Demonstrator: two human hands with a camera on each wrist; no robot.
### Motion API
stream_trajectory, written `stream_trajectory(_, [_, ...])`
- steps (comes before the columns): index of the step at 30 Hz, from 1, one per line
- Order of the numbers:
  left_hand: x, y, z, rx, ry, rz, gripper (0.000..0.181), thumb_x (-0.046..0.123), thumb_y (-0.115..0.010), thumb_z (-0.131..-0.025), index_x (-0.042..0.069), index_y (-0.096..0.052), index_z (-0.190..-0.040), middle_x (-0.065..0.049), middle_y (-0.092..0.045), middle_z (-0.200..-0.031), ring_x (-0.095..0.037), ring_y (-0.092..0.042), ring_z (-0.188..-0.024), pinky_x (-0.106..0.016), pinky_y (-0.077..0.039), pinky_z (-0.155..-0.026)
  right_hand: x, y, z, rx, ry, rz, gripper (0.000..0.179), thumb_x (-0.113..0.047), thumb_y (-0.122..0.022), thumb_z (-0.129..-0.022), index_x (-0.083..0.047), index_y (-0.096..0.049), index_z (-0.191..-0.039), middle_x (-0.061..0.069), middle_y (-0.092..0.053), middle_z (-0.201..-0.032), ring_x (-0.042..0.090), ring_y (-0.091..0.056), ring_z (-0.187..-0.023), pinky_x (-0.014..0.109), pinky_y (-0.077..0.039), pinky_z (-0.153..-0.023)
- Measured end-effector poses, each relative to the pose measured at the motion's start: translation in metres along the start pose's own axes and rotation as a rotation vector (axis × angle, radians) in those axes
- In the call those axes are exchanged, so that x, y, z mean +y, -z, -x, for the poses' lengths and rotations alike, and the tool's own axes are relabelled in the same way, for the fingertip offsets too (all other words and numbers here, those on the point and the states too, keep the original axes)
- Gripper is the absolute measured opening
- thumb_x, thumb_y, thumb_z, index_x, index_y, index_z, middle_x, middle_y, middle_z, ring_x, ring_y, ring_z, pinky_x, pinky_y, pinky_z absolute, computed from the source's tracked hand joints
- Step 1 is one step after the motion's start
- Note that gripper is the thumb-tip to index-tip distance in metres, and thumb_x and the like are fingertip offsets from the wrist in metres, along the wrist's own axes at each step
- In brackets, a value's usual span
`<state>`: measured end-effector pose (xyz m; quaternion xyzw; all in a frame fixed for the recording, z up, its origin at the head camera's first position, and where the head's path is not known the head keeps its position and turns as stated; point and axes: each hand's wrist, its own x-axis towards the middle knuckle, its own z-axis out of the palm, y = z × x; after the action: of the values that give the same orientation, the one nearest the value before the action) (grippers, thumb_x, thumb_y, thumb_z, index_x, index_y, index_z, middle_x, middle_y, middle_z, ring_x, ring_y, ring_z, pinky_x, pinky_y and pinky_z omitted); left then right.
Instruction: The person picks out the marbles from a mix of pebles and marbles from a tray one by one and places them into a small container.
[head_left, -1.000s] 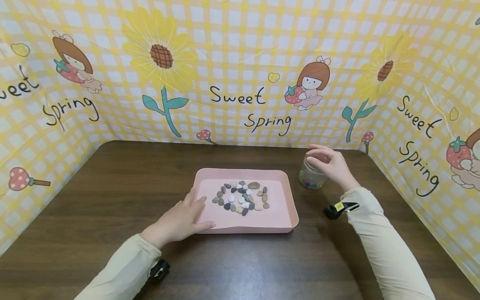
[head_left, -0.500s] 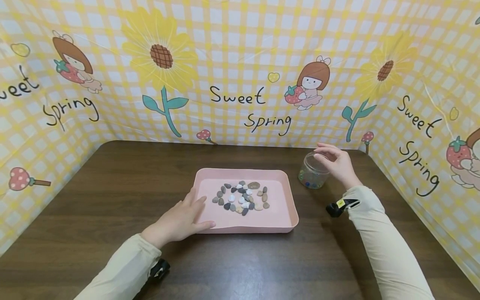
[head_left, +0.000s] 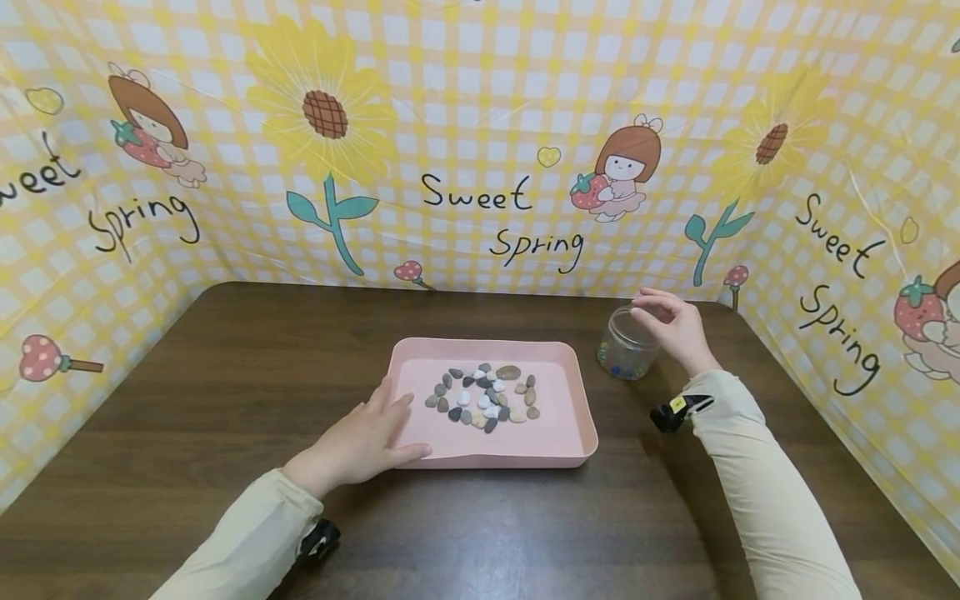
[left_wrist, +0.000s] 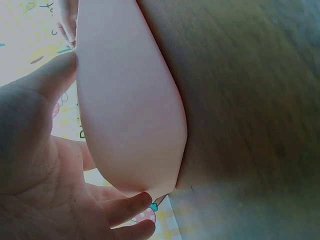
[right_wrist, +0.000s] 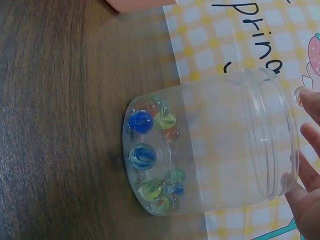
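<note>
In the head view a pink tray (head_left: 577, 396) holds grey, brown and white pebbles (head_left: 483, 400) laid out in curved lines. My left hand (head_left: 356, 437) lies spread at its near left corner, thumb along the front rim and fingers at the left side. To the right of the tray stands a clear jar (head_left: 622, 337) with several glass marbles (right_wrist: 141, 121) on its bottom, blue, green and orange. My right hand (head_left: 675, 329) is at the jar's mouth, fingers loosely bent and apart; in the right wrist view the fingertips (right_wrist: 311, 100) lie right by the rim.
A dark brown wooden table (head_left: 480, 533) carries everything. Yellow checked cloth (head_left: 465, 100) with printed flowers and figures rises along its back and sides. A black wrist camera (head_left: 318, 540) sits on the left sleeve, another camera (head_left: 670, 414) on the right.
My right hand has shifted a little to the right from over the jar's mouth to its right rim. The left hand, tray and pebbles have stayed put.
</note>
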<state>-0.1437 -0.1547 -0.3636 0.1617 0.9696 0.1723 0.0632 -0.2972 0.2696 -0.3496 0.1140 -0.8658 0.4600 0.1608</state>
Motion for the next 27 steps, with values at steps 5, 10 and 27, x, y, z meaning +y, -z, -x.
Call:
stream_trajectory(5, [0.0001,0.0002,0.0003,0.002,-0.002,-0.004,0.08,0.056,-0.057,-0.084,0.0,-0.04,-0.139,-0.036,-0.017,-0.149,-0.056,-0.042,-0.122,-0.06,-0.038,-0.099,0.0011,0.0004,-0.0014,0.005,-0.008,0.034,0.032,-0.017,-0.063,-0.089,0.009,-0.063,-0.108,0.022,-0.053,-0.134,0.034,-0.047,-0.126,0.044,-0.042,-0.101])
stream_trajectory(10, [0.0003,0.0005,0.0005,0.004,-0.008,-0.001,0.08,0.055,-0.058,-0.084,0.0,-0.041,-0.139,-0.036,-0.018,-0.148,-0.055,-0.041,-0.123,-0.06,-0.037,-0.099,0.0024,0.0013,-0.0008,0.004,-0.043,0.055,0.03,-0.016,-0.064,-0.089,0.007,-0.064,-0.107,0.022,-0.053,-0.133,0.034,-0.053,-0.118,0.016,-0.045,-0.089])
stream_trajectory(27, [0.0008,0.0003,0.0005,0.002,-0.003,-0.004,0.08,0.055,-0.058,-0.084,-0.001,-0.041,-0.139,-0.035,-0.018,-0.149,-0.054,-0.04,-0.125,-0.059,-0.037,-0.1,0.0034,0.0013,-0.0045,-0.071,-0.188,0.15,0.03,-0.013,-0.062,-0.088,0.008,-0.062,-0.109,0.025,-0.053,-0.13,0.042,-0.052,-0.12,0.048,-0.042,-0.102])
